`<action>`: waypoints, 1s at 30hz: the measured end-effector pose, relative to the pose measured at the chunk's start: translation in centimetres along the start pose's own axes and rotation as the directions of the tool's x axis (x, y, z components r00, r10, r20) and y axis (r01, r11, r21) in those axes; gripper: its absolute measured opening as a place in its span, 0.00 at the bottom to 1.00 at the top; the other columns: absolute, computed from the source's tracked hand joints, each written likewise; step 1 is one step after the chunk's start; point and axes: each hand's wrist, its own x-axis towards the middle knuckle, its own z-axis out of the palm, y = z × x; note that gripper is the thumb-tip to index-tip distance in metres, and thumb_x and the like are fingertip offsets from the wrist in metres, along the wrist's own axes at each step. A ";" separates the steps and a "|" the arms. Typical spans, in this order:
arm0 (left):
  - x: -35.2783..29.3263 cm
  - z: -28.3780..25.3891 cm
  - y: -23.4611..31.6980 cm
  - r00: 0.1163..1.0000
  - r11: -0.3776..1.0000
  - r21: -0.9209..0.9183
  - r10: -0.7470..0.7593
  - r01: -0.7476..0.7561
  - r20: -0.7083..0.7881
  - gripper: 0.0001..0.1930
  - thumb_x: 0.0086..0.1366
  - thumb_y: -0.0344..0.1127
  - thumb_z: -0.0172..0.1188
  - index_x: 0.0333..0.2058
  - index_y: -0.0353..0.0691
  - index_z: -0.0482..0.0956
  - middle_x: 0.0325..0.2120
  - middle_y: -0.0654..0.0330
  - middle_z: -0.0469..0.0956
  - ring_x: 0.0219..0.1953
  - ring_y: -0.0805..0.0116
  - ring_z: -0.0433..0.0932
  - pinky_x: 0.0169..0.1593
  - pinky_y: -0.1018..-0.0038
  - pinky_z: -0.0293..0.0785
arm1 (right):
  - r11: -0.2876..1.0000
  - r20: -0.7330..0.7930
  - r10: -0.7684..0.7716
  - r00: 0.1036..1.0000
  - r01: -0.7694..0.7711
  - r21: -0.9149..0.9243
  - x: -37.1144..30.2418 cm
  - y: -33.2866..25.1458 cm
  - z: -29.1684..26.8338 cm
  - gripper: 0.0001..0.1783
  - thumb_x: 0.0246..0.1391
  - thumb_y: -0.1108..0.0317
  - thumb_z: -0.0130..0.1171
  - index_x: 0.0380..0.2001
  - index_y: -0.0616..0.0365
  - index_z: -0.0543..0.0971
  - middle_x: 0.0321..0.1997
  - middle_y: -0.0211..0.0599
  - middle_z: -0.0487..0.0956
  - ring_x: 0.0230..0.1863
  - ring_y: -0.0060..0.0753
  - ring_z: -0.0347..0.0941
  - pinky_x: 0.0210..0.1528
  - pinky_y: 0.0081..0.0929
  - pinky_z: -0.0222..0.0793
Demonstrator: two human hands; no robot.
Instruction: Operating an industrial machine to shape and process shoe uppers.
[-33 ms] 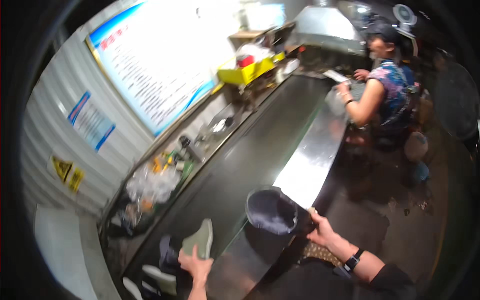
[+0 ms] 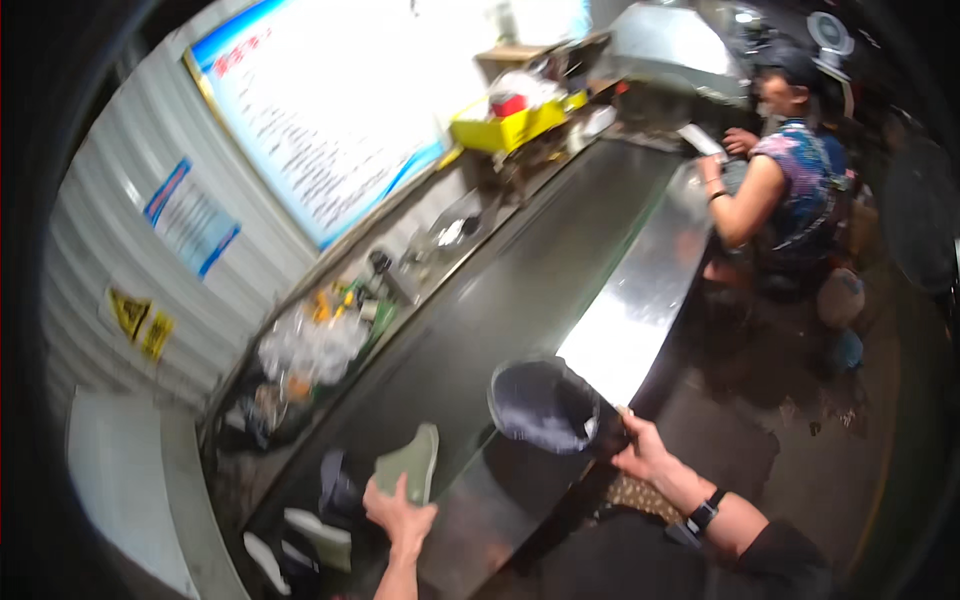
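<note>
My left hand [image 2: 402, 515] grips an olive-green boot [image 2: 410, 462] with a pale sole, held low over the near end of a dark conveyor belt [image 2: 490, 310]. In my right hand [image 2: 645, 450] is a dark boot [image 2: 545, 408], pinched at its right side above the metal ledge. Its wide round opening faces up towards me and shows a dark bluish inside; the rest of it is mostly hidden. Left of my left hand lie a dark boot-like piece [image 2: 338, 482] and a green boot with a pale sole [image 2: 320, 535].
A bare metal ledge [image 2: 630, 320] runs along the belt's right side. A co-worker [image 2: 780, 170] stands at its far right end, hands over the ledge. Along the left wall are clear plastic bags [image 2: 310, 345] and a yellow bin [image 2: 510, 125]. A patterned cushion-like surface [image 2: 640, 497] shows below my right hand.
The view has shifted slightly. My left hand and the green boot have moved a little to the right. My right hand keeps its hold on the dark boot.
</note>
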 end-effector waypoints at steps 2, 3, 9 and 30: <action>-1.6 -1.9 4.1 0.985 0.984 -0.036 0.172 -0.172 -0.004 0.32 0.33 0.39 0.68 0.45 0.48 0.80 0.59 0.48 0.59 0.60 0.43 0.57 0.58 0.50 0.56 | 0.997 -0.133 0.001 0.991 -0.011 -0.072 1.0 0.6 4.1 0.12 0.64 0.56 0.52 0.27 0.46 0.73 0.30 0.28 0.75 0.36 0.34 0.71 0.48 0.48 0.70; -2.7 -1.4 5.5 0.968 0.968 -0.018 0.251 -0.252 -0.027 0.31 0.33 0.41 0.69 0.44 0.49 0.80 0.59 0.46 0.59 0.60 0.43 0.57 0.58 0.53 0.55 | 0.994 0.064 0.082 0.995 -0.077 -0.076 2.2 0.3 3.6 0.12 0.64 0.56 0.51 0.28 0.47 0.73 0.30 0.28 0.75 0.36 0.34 0.71 0.50 0.50 0.70; -8.5 7.4 10.6 0.794 0.805 0.107 0.593 -0.583 -0.135 0.28 0.41 0.42 0.66 0.47 0.60 0.78 0.57 0.59 0.64 0.60 0.62 0.59 0.57 0.56 0.52 | 0.963 -0.038 0.131 0.991 -0.136 -0.233 4.4 3.6 9.1 0.15 0.62 0.54 0.52 0.40 0.53 0.77 0.33 0.30 0.79 0.42 0.33 0.76 0.62 0.63 0.64; 3.6 12.6 0.2 0.658 0.246 -0.653 -0.550 0.716 0.514 0.12 0.60 0.42 0.67 0.34 0.38 0.86 0.34 0.56 0.84 0.37 0.65 0.81 0.43 0.68 0.75 | -0.071 0.857 -0.008 0.515 0.855 -0.514 -1.3 11.2 -1.6 0.67 0.37 0.72 0.77 0.72 0.60 0.39 0.74 0.63 0.39 0.71 0.65 0.50 0.68 0.52 0.55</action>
